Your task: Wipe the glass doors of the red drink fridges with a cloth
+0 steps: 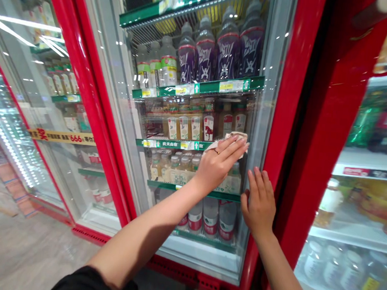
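My left hand [220, 158], with a ring on one finger, presses a crumpled whitish cloth [240, 136] against the glass door [263, 124] of a red-framed drinks fridge. The fingers lie over the cloth, which shows past the fingertips and beside the knuckles; whether it is fabric or paper is hard to make out. Lower and to the right, my right hand [260, 200] rests with fingers stretched out at the edge of the glass, beside the red frame [290, 104]. It holds nothing.
Behind the glass stand purple drink bottles [227, 44], smaller juice bottles [183, 126] and red-labelled water bottles [210, 216] on shelves. Another glass-doored fridge [95, 100] adjoins at left. At right, an open shelf unit [357, 249] holds bottles. Boxes [16, 188] sit at far left on grey floor.
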